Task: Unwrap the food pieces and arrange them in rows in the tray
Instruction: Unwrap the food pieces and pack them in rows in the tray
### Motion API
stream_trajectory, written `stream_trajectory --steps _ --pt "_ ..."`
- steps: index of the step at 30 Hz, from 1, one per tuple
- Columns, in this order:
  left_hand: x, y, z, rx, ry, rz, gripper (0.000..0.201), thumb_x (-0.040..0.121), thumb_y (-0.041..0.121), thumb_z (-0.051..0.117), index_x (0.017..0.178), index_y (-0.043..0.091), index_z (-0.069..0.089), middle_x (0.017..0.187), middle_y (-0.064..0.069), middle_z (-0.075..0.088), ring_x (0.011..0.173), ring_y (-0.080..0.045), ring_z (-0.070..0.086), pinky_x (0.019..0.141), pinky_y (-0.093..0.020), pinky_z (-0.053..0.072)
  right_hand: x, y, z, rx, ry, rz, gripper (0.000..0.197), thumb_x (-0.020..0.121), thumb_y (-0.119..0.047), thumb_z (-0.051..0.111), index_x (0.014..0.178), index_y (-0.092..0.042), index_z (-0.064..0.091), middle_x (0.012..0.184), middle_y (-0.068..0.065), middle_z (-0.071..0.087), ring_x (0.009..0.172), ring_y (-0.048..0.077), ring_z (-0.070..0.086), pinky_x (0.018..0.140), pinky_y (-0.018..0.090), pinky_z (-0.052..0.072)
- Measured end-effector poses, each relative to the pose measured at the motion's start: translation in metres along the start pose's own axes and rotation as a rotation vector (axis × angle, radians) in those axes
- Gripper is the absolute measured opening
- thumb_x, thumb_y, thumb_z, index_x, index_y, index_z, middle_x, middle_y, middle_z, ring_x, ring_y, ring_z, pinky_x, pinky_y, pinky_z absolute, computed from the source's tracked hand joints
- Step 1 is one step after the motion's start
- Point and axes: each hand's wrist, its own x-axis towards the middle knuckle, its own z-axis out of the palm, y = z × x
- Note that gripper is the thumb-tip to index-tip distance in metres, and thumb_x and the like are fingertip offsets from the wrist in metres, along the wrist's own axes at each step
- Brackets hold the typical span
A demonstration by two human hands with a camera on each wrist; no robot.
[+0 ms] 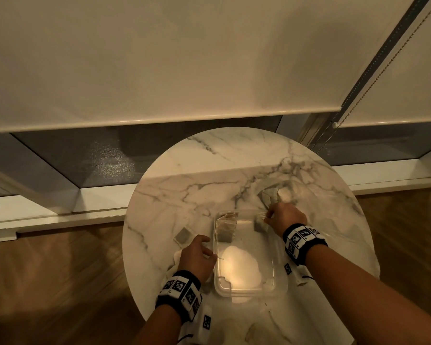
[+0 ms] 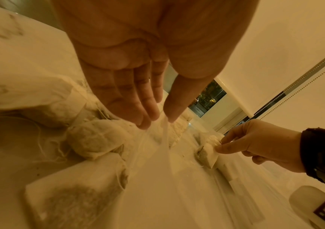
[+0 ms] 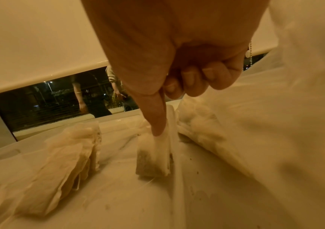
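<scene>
A clear plastic tray (image 1: 246, 293) sits mid-table. Several unwrapped tea bags (image 1: 226, 226) stand together in its far left corner, also seen as a leaning stack of tea bags (image 3: 69, 155). My right hand (image 1: 269, 216) pinches one more tea bag (image 1: 259, 224) between thumb and forefinger, upright in the tray's far right corner; the right wrist view shows that tea bag (image 3: 153, 158) touching the tray floor. My left hand (image 1: 209, 250) pinches the tray's left rim (image 2: 163, 139) between thumb and fingers (image 2: 148, 120).
The round marble table (image 1: 209, 170) stands before a window with a lowered blind. A loose tea bag (image 1: 183, 236) and crumpled wrappers (image 1: 177, 257) lie left of the tray. A clear plastic bag (image 1: 271, 194) holding more pieces lies at the far right.
</scene>
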Motion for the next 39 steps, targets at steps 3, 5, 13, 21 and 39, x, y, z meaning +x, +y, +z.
stream_trajectory --steps 3,5,13,21,39 --pt "0.000 -0.001 0.000 0.003 0.008 0.000 0.043 0.080 0.017 0.077 0.118 0.024 0.058 0.085 0.008 0.066 0.079 -0.002 0.062 0.068 -0.011 0.044 -0.002 -0.002 -0.002 0.011 0.023 0.012 0.015 0.085 -0.041 0.066 0.097 -0.032 0.069 0.102 -0.002 0.070 0.096 0.022 0.065 0.079 0.033 0.055" --pt "-0.001 -0.001 0.000 0.005 0.011 -0.007 0.040 0.080 0.019 0.077 0.116 0.025 0.059 0.082 0.008 0.067 0.079 -0.003 0.063 0.072 -0.015 0.048 -0.004 -0.002 -0.005 0.043 0.044 0.024 0.016 0.084 -0.042 0.066 0.098 -0.033 0.068 0.104 -0.002 0.069 0.097 0.022 0.064 0.080 0.033 0.054" --pt "-0.006 -0.002 -0.002 -0.007 0.015 -0.028 0.022 0.082 0.022 0.076 0.101 0.020 0.067 0.075 0.004 0.067 0.073 -0.010 0.066 0.069 -0.018 0.051 -0.032 -0.006 -0.003 0.236 0.089 0.061 0.015 0.083 -0.044 0.065 0.095 -0.034 0.065 0.093 -0.005 0.065 0.088 0.021 0.063 0.073 0.031 0.052" --pt "0.015 -0.004 -0.039 -0.005 0.111 -0.067 0.016 0.084 0.034 0.073 0.084 0.018 0.070 0.079 0.000 0.072 0.073 -0.017 0.068 0.072 -0.027 0.056 -0.075 -0.024 0.021 0.538 -0.070 -0.134 0.005 0.089 -0.026 0.068 0.092 -0.030 0.070 0.073 -0.009 0.063 0.067 0.004 0.059 0.063 0.013 0.045" --pt "0.074 -0.027 -0.056 0.405 0.056 -0.119 0.028 0.086 0.030 0.070 0.109 0.013 0.066 0.108 -0.009 0.069 0.102 -0.028 0.064 0.084 -0.030 0.053 -0.103 -0.034 0.026 0.604 -0.289 -0.146 0.015 0.094 -0.028 0.063 0.107 -0.024 0.070 0.079 -0.010 0.064 0.068 -0.001 0.059 0.056 0.007 0.038"
